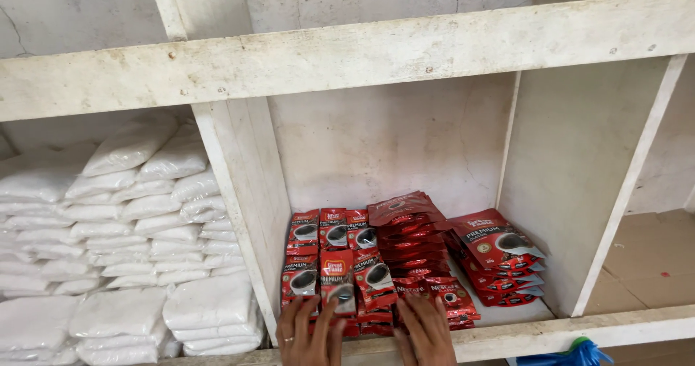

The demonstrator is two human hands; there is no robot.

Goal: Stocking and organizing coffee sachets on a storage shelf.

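head view: red coffee sachets [340, 272] stacked low centre on the shelf [507, 337], just above both hands; left hand [310, 337] and right hand [427, 333] flat, fingers spread, touching front packs, gripping none.

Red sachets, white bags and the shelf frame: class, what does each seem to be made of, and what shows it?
Red sachets: probably glossy plastic or foil laminate; they shine and crease.
White bags: seemingly thin clear plastic film over white contents; soft and wrinkled.
Shelf frame: likely wood under matt, worn white paint; chipped and stained.
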